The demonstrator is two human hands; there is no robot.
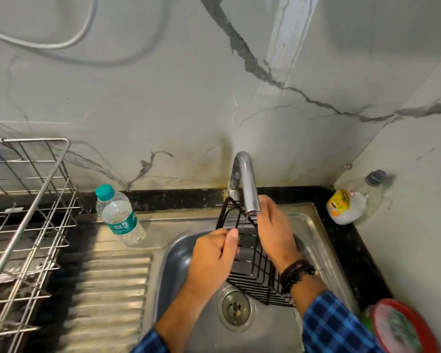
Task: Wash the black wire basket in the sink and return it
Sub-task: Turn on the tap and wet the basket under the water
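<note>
Basket sits tilted between my hands, under the tap above the sink, presumably for rinsing. Left hand pinches its rim, steadying; right hand alongside, grip hidden, cannot tell.

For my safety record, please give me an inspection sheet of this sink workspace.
Surface: steel sink with ribbed drainboard.
Job's things: black wire basket held in the sink, under the tap.
Clutter: water bottle, wire dish rack, yellow-labelled bottle, red-rimmed tub.
Grips: left hand pinches the basket's wire; right hand on its right side, hold hidden.
Cables: white cord on the wall.
Surroundings: veined marble-look wall.
</note>
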